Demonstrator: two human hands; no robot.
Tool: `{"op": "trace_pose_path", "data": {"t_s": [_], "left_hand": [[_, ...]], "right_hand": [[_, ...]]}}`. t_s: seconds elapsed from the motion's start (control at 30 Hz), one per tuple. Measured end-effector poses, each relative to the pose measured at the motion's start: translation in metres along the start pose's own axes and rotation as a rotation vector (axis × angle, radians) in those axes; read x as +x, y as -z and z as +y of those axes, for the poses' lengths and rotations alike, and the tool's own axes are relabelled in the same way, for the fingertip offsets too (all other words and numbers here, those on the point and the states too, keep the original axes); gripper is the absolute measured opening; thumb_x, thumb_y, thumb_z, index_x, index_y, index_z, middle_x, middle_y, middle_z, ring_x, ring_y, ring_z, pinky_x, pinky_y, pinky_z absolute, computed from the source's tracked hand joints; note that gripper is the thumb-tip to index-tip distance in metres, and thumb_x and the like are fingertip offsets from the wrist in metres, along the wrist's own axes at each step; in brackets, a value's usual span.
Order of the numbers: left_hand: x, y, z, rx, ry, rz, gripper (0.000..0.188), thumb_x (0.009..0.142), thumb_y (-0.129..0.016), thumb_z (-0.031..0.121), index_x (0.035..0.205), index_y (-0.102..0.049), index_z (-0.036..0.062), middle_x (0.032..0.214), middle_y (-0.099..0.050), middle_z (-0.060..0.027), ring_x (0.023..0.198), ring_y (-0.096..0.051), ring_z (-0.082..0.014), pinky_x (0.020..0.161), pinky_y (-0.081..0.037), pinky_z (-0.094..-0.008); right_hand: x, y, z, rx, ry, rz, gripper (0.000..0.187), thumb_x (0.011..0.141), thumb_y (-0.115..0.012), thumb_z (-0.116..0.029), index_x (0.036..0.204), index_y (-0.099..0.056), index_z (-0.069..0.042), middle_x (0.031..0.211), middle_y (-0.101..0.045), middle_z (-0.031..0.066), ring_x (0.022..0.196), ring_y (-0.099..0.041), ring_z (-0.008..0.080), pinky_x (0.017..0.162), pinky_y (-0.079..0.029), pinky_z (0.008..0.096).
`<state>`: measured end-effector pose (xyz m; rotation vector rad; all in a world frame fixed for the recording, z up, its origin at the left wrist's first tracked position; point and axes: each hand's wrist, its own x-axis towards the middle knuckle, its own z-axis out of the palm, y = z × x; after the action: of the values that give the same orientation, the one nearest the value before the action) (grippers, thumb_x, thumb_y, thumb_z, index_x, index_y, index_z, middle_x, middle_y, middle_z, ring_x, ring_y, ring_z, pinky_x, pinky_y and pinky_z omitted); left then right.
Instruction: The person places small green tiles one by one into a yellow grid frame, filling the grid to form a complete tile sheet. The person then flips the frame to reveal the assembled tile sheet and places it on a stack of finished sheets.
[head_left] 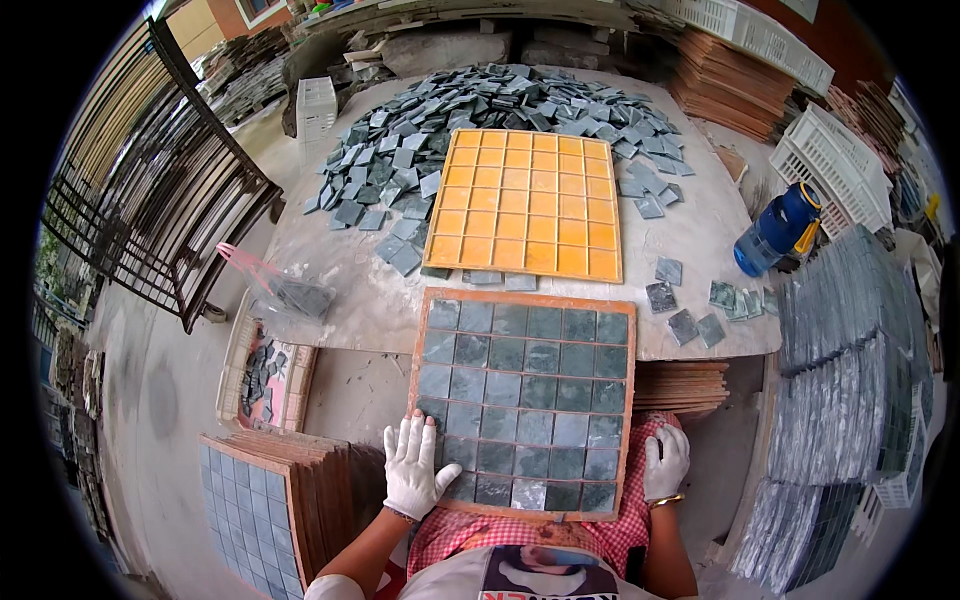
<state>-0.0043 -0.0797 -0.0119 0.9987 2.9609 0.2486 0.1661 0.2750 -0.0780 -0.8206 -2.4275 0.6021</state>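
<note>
I am seeing a square orange-brown board of grey-green stone tiles lying over red-checked cloth at a pale table's edge. White-gloved left hand is resting flat, fingers extended, on its left side; white-gloved right hand is curling loosely, grip unclear. Yellow gridded tray is lying beyond.
</note>
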Motion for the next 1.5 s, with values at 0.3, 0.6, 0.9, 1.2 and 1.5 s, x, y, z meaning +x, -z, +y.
{"op": "trace_pose_path", "data": {"t_s": [0.3, 0.6, 0.9, 1.2, 1.5], "left_hand": [[0.026, -0.008, 0.072, -0.063, -0.339, -0.013, 0.091, 0.079, -0.043, 0.068, 0.134, -0.038, -0.0050, 0.140, -0.035, -0.0271, 0.131, -0.033, -0.0415, 0.106, -0.014, -0.0616], [0.032, -0.014, 0.117, -0.179, -0.468, -0.009, 0.075, 0.080, -0.056, 0.053, 0.135, -0.042, 0.0032, 0.140, -0.041, -0.0169, 0.127, -0.042, -0.0342, 0.103, -0.024, -0.0598], [0.003, 0.010, 0.021, 0.052, -0.184, -0.073, 0.074, 0.087, -0.046, 0.052, 0.138, -0.035, -0.0001, 0.142, -0.035, -0.0218, 0.133, -0.031, -0.0386, 0.110, -0.011, -0.0548], [0.024, -0.003, 0.093, -0.126, -0.377, -0.058, 0.082, 0.085, -0.045, 0.060, 0.139, -0.033, -0.0014, 0.143, -0.033, -0.0222, 0.133, -0.031, -0.0381, 0.108, -0.016, -0.0564], [0.060, -0.028, 0.187, -0.211, -0.566, 0.034, 0.085, 0.078, -0.051, 0.061, 0.132, -0.043, -0.0032, 0.136, -0.041, -0.0252, 0.125, -0.042, -0.0389, 0.105, -0.026, -0.0551]], "right_hand": [[0.003, -0.006, 0.001, -0.064, 0.006, 0.039, 0.024, 0.079, -0.066, -0.022, 0.092, -0.064, -0.002, 0.105, -0.061, 0.0119, 0.103, -0.054, 0.0312, 0.091, -0.042, 0.0423], [0.001, 0.005, -0.005, 0.012, 0.011, 0.063, 0.023, 0.079, -0.065, -0.017, 0.092, -0.064, 0.001, 0.105, -0.061, 0.0150, 0.102, -0.055, 0.0325, 0.090, -0.044, 0.0423], [-0.001, 0.000, -0.002, 0.062, 0.008, 0.073, 0.022, 0.079, -0.065, -0.017, 0.092, -0.063, 0.001, 0.104, -0.062, 0.0156, 0.101, -0.055, 0.0333, 0.090, -0.043, 0.0425], [0.003, 0.000, -0.004, 0.047, 0.003, 0.080, 0.022, 0.079, -0.066, -0.020, 0.089, -0.064, 0.000, 0.102, -0.062, 0.0132, 0.100, -0.056, 0.0322, 0.089, -0.044, 0.0423], [-0.003, 0.004, 0.002, 0.072, -0.007, 0.112, 0.023, 0.080, -0.066, -0.021, 0.092, -0.064, -0.001, 0.104, -0.062, 0.0145, 0.101, -0.056, 0.0328, 0.090, -0.044, 0.0416]]}}
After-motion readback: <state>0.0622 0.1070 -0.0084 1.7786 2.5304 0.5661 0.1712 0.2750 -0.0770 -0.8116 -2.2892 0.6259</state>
